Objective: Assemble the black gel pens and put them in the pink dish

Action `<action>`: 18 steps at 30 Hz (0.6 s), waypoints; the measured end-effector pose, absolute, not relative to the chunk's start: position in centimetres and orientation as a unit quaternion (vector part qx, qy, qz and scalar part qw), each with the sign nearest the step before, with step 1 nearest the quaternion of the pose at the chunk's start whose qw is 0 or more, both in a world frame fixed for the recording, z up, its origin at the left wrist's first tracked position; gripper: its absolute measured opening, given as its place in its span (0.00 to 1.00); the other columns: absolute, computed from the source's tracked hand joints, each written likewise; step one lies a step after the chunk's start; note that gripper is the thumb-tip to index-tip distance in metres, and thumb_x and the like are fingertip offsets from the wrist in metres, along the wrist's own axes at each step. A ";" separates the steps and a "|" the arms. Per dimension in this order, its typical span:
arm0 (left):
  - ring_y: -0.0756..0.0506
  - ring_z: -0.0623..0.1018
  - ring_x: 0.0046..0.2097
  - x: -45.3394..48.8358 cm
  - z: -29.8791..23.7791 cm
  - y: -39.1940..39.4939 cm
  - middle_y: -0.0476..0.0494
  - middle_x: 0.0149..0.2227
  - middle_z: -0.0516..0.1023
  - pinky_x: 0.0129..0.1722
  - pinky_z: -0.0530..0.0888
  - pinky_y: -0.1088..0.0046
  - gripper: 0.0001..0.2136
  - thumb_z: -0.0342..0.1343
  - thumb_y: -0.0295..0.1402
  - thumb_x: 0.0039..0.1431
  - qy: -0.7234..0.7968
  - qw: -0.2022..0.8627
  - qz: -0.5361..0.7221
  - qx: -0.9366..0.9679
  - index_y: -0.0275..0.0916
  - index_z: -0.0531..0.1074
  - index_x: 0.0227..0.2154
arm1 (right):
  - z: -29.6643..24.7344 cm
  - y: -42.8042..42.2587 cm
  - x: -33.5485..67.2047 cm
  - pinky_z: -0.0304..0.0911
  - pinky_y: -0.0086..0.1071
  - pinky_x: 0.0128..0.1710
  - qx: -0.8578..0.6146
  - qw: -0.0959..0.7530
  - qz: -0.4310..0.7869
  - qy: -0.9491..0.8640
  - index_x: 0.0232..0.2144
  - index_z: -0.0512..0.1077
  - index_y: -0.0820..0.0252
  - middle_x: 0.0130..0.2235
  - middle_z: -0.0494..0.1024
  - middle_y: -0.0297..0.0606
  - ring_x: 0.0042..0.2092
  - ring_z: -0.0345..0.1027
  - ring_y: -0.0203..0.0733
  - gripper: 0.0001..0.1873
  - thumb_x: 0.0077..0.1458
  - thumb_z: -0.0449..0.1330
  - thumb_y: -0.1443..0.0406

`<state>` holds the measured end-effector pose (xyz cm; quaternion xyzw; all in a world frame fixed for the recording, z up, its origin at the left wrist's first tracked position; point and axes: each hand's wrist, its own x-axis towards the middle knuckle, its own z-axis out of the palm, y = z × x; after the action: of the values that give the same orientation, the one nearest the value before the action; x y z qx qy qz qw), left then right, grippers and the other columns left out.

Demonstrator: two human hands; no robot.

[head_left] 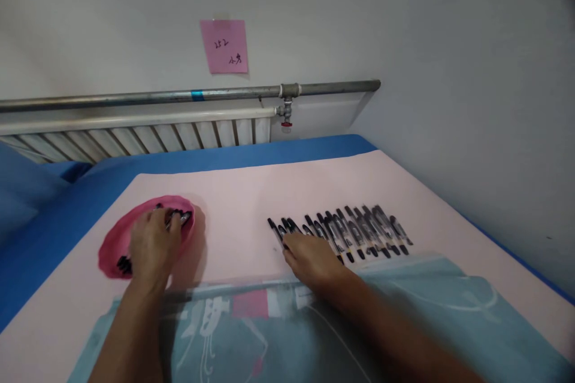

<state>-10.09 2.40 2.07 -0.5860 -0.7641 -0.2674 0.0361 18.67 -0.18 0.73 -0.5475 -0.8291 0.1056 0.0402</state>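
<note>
My left hand [155, 242] reaches into a pink oval basin [110, 251] on the left, its fingers curled around black-capped pens [180, 218]. More dark pen ends [124, 264] show in the basin under the wrist; the rest are covered by the hand. On the right, a slanted row of clear pens with black caps [354, 230] lies side by side on the pink sheet. At the row's left end, my right hand [309, 257] is closed with its fingertips on a pen [275, 229]. The back of that hand hides the lower ends of several pens.
A pale pink sheet [224, 191] covers a blue surface [251, 154]. Light blue printed fabric [215, 335] lies along the near edge. Behind are a radiator [171, 134], a metal pipe [148, 99] with a valve [286, 111], and a pink paper note [224, 46] on the wall.
</note>
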 end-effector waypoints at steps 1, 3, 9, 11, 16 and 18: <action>0.34 0.70 0.41 -8.9 2.1 2.3 0.32 0.34 0.73 0.40 0.66 0.55 0.14 0.45 0.37 0.54 -0.753 0.054 -0.263 -0.600 0.34 0.71 0.33 | 0.7 -0.4 18.5 0.49 0.29 0.28 -0.541 0.030 0.097 -0.835 0.31 0.67 0.61 0.32 0.74 0.39 0.33 0.67 0.39 0.08 0.55 0.48 0.67; 0.39 0.71 0.40 -6.2 2.0 2.0 0.36 0.36 0.74 0.41 0.66 0.62 0.14 0.44 0.36 0.55 -0.707 0.058 -0.280 -0.646 0.35 0.71 0.36 | 0.7 -0.8 18.2 0.51 0.30 0.28 -0.530 0.020 0.088 -0.843 0.32 0.67 0.61 0.34 0.74 0.39 0.33 0.67 0.40 0.08 0.55 0.48 0.68; 0.46 0.73 0.34 -0.5 0.7 0.7 0.44 0.33 0.76 0.35 0.67 0.71 0.11 0.47 0.36 0.54 -0.631 -0.231 -0.288 -0.683 0.39 0.72 0.34 | 1.1 -1.2 17.3 0.55 0.32 0.28 -0.540 -0.018 0.102 -0.835 0.37 0.65 0.61 0.37 0.73 0.44 0.34 0.69 0.44 0.10 0.51 0.49 0.70; 0.46 0.72 0.31 0.0 0.2 0.6 0.47 0.28 0.75 0.32 0.66 0.72 0.09 0.50 0.38 0.51 -0.622 -0.336 -0.299 -0.641 0.40 0.72 0.29 | 1.3 -1.1 17.2 0.56 0.32 0.29 -0.546 -0.022 0.118 -0.830 0.38 0.65 0.61 0.38 0.73 0.45 0.34 0.69 0.44 0.11 0.50 0.49 0.71; 0.50 0.68 0.22 0.1 -0.5 0.5 0.51 0.20 0.69 0.20 0.63 0.77 0.12 0.51 0.42 0.50 -0.613 -0.462 -0.327 -0.551 0.38 0.70 0.26 | 1.2 -1.3 17.0 0.55 0.31 0.32 -0.528 0.053 0.158 -0.833 0.36 0.65 0.62 0.36 0.73 0.43 0.36 0.66 0.42 0.10 0.50 0.49 0.70; 0.51 0.67 0.20 0.3 -0.5 0.4 0.52 0.19 0.68 0.17 0.62 0.77 0.14 0.50 0.44 0.50 -0.600 -0.500 -0.335 -0.527 0.37 0.68 0.24 | 1.1 -1.7 16.7 0.54 0.29 0.32 -0.515 0.112 0.184 -0.830 0.36 0.65 0.61 0.35 0.73 0.40 0.35 0.65 0.39 0.09 0.50 0.49 0.69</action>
<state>0.31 0.44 -0.50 -0.5272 -0.6002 -0.3350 -0.4995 16.73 -1.69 1.06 -0.5152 -0.8296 0.1837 0.1119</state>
